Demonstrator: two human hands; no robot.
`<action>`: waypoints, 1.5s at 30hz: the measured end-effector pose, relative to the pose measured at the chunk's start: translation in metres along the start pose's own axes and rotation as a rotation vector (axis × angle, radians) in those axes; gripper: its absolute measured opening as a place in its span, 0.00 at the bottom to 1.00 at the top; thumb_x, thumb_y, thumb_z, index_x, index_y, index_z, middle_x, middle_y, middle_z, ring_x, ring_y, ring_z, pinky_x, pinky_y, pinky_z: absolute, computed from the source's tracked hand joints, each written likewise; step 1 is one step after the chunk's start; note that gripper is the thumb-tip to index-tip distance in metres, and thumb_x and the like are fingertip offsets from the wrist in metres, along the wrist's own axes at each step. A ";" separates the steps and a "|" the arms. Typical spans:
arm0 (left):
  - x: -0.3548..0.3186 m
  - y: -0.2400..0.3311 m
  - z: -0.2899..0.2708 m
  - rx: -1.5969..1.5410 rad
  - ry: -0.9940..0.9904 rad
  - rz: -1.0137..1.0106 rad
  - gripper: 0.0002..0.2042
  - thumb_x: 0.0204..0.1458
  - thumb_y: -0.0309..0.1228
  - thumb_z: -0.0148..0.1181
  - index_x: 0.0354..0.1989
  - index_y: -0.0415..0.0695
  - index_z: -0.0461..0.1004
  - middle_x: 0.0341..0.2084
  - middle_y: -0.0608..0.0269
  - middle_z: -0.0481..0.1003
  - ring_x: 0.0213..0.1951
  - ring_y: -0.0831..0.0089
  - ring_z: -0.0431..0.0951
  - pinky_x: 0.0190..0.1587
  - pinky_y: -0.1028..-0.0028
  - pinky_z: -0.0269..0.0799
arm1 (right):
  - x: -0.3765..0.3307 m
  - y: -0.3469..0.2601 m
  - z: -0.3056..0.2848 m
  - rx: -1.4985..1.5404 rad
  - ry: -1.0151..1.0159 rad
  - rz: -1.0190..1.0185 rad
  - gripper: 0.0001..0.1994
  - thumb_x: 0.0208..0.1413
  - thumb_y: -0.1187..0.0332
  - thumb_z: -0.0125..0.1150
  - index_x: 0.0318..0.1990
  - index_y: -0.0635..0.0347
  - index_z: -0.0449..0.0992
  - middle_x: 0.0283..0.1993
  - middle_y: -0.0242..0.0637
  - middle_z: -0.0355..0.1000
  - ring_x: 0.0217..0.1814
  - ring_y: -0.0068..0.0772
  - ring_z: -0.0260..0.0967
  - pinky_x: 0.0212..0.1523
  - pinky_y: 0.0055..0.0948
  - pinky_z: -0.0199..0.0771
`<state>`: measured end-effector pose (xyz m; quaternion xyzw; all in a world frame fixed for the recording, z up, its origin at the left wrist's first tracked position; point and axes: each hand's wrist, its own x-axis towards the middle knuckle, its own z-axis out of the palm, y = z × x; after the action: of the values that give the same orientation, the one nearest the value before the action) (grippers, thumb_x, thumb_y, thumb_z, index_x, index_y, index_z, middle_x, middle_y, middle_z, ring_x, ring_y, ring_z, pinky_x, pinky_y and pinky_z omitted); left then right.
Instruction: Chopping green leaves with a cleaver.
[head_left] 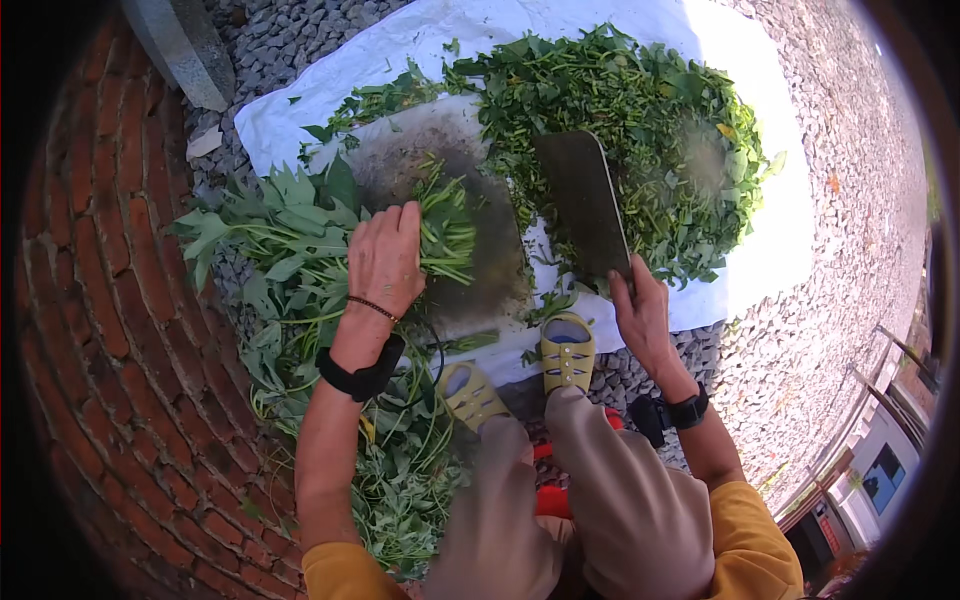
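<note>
My left hand is closed over a bunch of leafy green stems, pressing it on a dark-stained cutting board. The cut stem ends point right, and the broad leaves trail off to the left. In my right hand is a cleaver with a wide dark blade, gripped at its handle. The blade is raised to the right of the bunch, apart from it, over a large heap of chopped greens. Most of the cleaver's handle is hidden by my fingers.
A white sheet lies beneath the board and the heap, over grey gravel. More uncut leafy stems are piled by my left leg. A brick surface runs along the left, with a concrete block at upper left. Yellow clogs are on my feet.
</note>
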<state>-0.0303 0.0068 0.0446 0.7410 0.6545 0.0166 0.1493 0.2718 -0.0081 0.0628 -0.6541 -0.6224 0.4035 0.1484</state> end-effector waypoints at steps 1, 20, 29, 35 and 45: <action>0.005 0.014 0.026 -0.088 -0.084 -0.092 0.21 0.29 0.20 0.62 0.37 0.40 0.65 0.32 0.53 0.71 0.39 0.54 0.71 0.40 0.62 0.66 | 0.000 -0.007 0.001 0.007 -0.039 -0.008 0.05 0.54 0.73 0.53 0.32 0.64 0.64 0.18 0.50 0.64 0.19 0.53 0.63 0.19 0.38 0.59; 0.005 0.053 0.113 -0.004 -0.131 -0.408 0.20 0.34 0.25 0.63 0.38 0.41 0.64 0.32 0.56 0.71 0.37 0.58 0.74 0.39 0.61 0.68 | 0.007 -0.005 0.079 -0.449 -0.329 -0.224 0.08 0.51 0.73 0.50 0.36 0.65 0.61 0.21 0.51 0.71 0.24 0.54 0.72 0.23 0.46 0.72; 0.011 0.053 0.110 -0.114 -0.171 -0.544 0.25 0.31 0.32 0.70 0.39 0.45 0.64 0.36 0.58 0.72 0.43 0.61 0.74 0.43 0.59 0.67 | 0.071 -0.020 0.117 -0.340 -0.205 -0.327 0.08 0.54 0.69 0.50 0.36 0.65 0.62 0.23 0.53 0.72 0.25 0.59 0.70 0.26 0.50 0.70; 0.016 0.058 0.112 -0.214 -0.180 -0.720 0.25 0.33 0.30 0.68 0.40 0.44 0.63 0.38 0.56 0.72 0.45 0.59 0.73 0.43 0.58 0.68 | 0.021 -0.025 0.058 -0.199 -0.172 -0.225 0.08 0.56 0.68 0.49 0.37 0.63 0.61 0.22 0.55 0.70 0.26 0.61 0.68 0.26 0.53 0.68; 0.012 0.054 0.125 -0.236 -0.088 -0.662 0.22 0.35 0.28 0.66 0.38 0.41 0.62 0.37 0.52 0.72 0.43 0.54 0.73 0.41 0.55 0.68 | 0.009 0.000 0.105 -0.306 -0.226 -0.212 0.09 0.54 0.68 0.50 0.36 0.64 0.61 0.21 0.52 0.71 0.23 0.57 0.70 0.24 0.51 0.70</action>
<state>0.0506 -0.0121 -0.0641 0.4662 0.8458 0.0111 0.2592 0.1957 -0.0324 -0.0063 -0.5505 -0.7544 0.3572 0.0180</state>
